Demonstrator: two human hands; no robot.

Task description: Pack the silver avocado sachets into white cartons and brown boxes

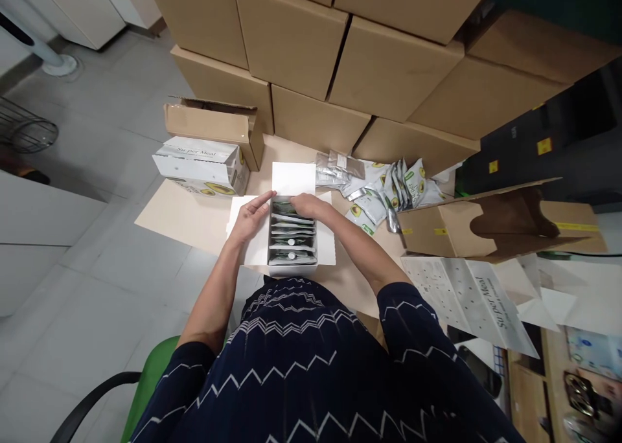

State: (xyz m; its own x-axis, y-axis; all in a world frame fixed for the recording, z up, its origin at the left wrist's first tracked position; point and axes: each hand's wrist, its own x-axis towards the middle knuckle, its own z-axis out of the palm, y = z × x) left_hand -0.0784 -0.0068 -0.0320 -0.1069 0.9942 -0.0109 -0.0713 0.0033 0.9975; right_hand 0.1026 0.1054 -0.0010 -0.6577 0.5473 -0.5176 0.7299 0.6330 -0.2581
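Observation:
A white carton (293, 270) stands open in front of me, its flaps folded out. Inside it a row of flat sachets (291, 241) stands on edge, green and silver, two with a white round spot. My left hand (253, 217) lies along the carton's left side, fingers stretched toward its far left corner, holding nothing that I can see. At the far right end my right hand (307, 205) reaches over the rim with its fingers bent down among the rear sachets. Its fingertips are hidden, so what they grip cannot be made out.
Loose avocado-printed pouches (374, 197) are piled to the right. A printed white box (194, 161) and an open brown carton (208, 122) stand at the left. Stacked cardboard boxes (291, 35) wall off the back. A cut-out cardboard box (476, 226) and flattened printed cartons (466, 291) lie at right.

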